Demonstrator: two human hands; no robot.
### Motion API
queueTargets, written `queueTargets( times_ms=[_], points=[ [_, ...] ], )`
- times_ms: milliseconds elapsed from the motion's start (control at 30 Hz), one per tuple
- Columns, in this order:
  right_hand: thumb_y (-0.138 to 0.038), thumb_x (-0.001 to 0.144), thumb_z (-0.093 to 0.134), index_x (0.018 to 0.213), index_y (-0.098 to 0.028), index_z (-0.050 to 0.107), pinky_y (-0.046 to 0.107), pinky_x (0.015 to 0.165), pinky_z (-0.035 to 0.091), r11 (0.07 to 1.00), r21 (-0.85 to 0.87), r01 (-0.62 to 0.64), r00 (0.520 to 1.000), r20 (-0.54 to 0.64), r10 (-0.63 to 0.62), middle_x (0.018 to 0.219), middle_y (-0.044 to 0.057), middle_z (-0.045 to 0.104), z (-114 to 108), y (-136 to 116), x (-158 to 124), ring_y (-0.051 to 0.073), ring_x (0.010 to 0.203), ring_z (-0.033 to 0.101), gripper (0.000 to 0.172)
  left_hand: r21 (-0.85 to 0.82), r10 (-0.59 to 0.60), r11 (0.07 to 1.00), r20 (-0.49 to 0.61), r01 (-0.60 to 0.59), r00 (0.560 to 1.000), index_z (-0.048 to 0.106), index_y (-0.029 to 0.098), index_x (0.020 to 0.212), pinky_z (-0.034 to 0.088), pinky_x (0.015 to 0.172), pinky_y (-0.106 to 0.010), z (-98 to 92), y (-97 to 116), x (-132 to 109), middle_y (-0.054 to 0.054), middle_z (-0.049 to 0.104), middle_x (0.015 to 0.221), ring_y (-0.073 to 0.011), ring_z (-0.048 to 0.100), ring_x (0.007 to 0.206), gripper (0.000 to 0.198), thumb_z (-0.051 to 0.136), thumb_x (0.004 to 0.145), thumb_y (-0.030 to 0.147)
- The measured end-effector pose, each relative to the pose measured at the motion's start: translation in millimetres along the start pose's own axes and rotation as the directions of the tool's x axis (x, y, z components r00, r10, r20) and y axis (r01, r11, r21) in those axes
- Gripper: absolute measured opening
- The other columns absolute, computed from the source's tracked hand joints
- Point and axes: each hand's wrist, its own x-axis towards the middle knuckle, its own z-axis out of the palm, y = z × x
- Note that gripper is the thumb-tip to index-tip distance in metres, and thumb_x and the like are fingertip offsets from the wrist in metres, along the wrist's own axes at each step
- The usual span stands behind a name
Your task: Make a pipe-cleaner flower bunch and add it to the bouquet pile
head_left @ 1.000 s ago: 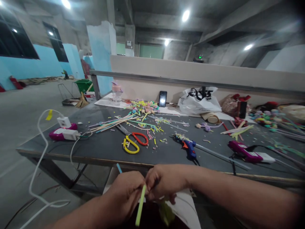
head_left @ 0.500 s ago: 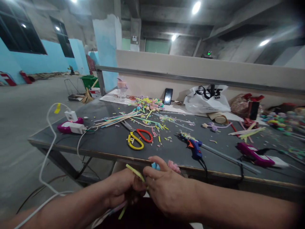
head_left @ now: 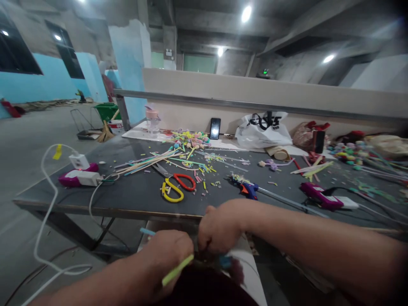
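Both my hands work close together just in front of the table's near edge, over my lap. My left hand (head_left: 167,255) is closed on a thin yellow-green stick (head_left: 177,270) that slants down to the left; a light blue stick end (head_left: 147,231) pokes out above it. My right hand (head_left: 219,229) is closed in a pinch right beside the left, on something small and bluish that I cannot make out, partly blurred.
The dark table (head_left: 134,197) holds scissors with yellow and red handles (head_left: 174,187), a blue glue gun (head_left: 248,189), a pile of coloured sticks (head_left: 153,160), a magenta power strip (head_left: 78,177) with white cable, a phone (head_left: 215,128), a white bag (head_left: 263,129).
My hands have dropped lower and nearer to me. The yellow-green stick now slants down-left out of my left hand, and the pink and blue pieces seen by my right hand are hidden.
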Motion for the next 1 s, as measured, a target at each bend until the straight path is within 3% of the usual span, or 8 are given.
queueTargets(
  times_ms=[67, 133, 233, 333, 467, 600, 767, 1000],
  points=[
    [-0.016, 0.073, 0.055, 0.059, -0.016, 0.064, 0.022, 0.068, 0.043, 0.951, 0.308, 0.018, 0.939, 0.321, -0.122, 0.053, -0.006, 0.058, -7.7, 8.4, 7.6, 0.010, 0.061, 0.056, 0.016, 0.203, 0.207, 0.958, 0.011, -0.205, 0.978, 0.048, 0.017, 0.061, 0.033, 0.049, -0.024, -3.1, -1.9, -0.6, 0.000, 0.054, 0.058, -0.0122, 0.045, 0.051, 0.016, 0.045, 0.077, 0.015],
    [-0.013, 0.079, 0.049, 0.070, -0.013, 0.065, 0.017, 0.076, 0.041, 0.803, 0.596, -0.017, 0.888, 0.379, -0.262, 0.063, -0.005, 0.062, -8.9, 17.7, 14.8, 0.008, 0.074, 0.058, 0.019, 0.297, 0.366, 0.889, -0.007, -0.348, 0.931, 0.050, 0.017, 0.070, 0.036, 0.055, -0.025, -11.4, -2.1, -2.9, -0.001, 0.057, 0.065, -0.0135, 0.048, 0.056, 0.016, 0.040, 0.081, 0.013],
    [-0.014, 0.072, 0.060, 0.074, -0.011, 0.065, 0.013, 0.076, 0.041, 0.659, 0.752, -0.021, 0.901, 0.300, -0.313, 0.066, -0.007, 0.063, 1.8, 26.9, 22.4, 0.005, 0.074, 0.059, 0.006, 0.307, 0.431, 0.868, -0.072, -0.391, 0.900, 0.052, 0.016, 0.080, 0.040, 0.061, -0.026, -29.6, 0.6, -7.5, -0.003, 0.057, 0.070, -0.0136, 0.049, 0.061, 0.022, 0.030, 0.086, 0.014],
    [-0.019, 0.067, 0.066, 0.074, -0.010, 0.065, 0.012, 0.074, 0.042, 0.569, 0.822, 0.018, 0.916, 0.214, -0.339, 0.063, -0.007, 0.062, 20.4, 27.8, 25.4, 0.005, 0.069, 0.059, 0.012, 0.314, 0.485, 0.853, -0.180, -0.418, 0.856, 0.053, 0.015, 0.085, 0.043, 0.065, -0.024, -41.9, 3.3, -9.9, -0.004, 0.058, 0.070, -0.0124, 0.051, 0.063, 0.028, 0.025, 0.088, 0.014],
    [-0.025, 0.070, 0.064, 0.081, -0.009, 0.065, 0.012, 0.072, 0.042, 0.424, 0.896, 0.131, 0.951, 0.007, -0.310, 0.068, -0.004, 0.063, 39.9, 24.1, 20.5, 0.004, 0.069, 0.058, 0.020, 0.311, 0.521, 0.843, -0.267, -0.439, 0.811, 0.054, 0.014, 0.088, 0.045, 0.066, -0.024, -40.1, 3.5, -11.4, -0.005, 0.060, 0.070, -0.0120, 0.053, 0.064, 0.024, 0.030, 0.087, 0.013],
    [-0.028, 0.073, 0.062, 0.086, -0.009, 0.065, 0.014, 0.059, 0.046, 0.402, 0.902, 0.157, 0.961, -0.047, -0.271, 0.065, -0.003, 0.062, 45.7, 17.5, 8.6, 0.004, 0.054, 0.056, 0.023, 0.291, 0.517, 0.853, -0.359, -0.433, 0.777, 0.055, 0.013, 0.090, 0.046, 0.067, -0.024, -30.5, 1.3, -15.4, -0.006, 0.061, 0.070, -0.0124, 0.055, 0.066, 0.023, 0.032, 0.087, 0.013],
    [-0.022, 0.074, 0.061, 0.081, -0.010, 0.066, 0.013, 0.049, 0.045, 0.406, 0.901, 0.151, 0.976, -0.071, -0.204, 0.059, -0.004, 0.059, 41.9, 6.9, -2.6, 0.004, 0.046, 0.053, 0.015, 0.224, 0.463, 0.886, -0.380, -0.406, 0.801, 0.056, 0.011, 0.094, 0.047, 0.071, -0.022, -28.9, 2.3, -23.3, -0.008, 0.063, 0.079, -0.0133, 0.057, 0.074, 0.021, 0.037, 0.087, 0.017],
    [-0.019, 0.070, 0.061, 0.076, -0.011, 0.065, 0.016, 0.050, 0.046, 0.394, 0.915, 0.089, 0.977, -0.004, -0.212, 0.062, -0.002, 0.060, 39.9, 6.8, 2.7, 0.006, 0.049, 0.053, 0.011, 0.116, 0.324, 0.946, -0.316, -0.303, 0.892, 0.052, 0.014, 0.101, 0.048, 0.073, -0.022, -38.8, 11.3, -30.1, -0.007, 0.064, 0.084, -0.0141, 0.058, 0.079, 0.020, 0.041, 0.084, 0.019]
  ],
)
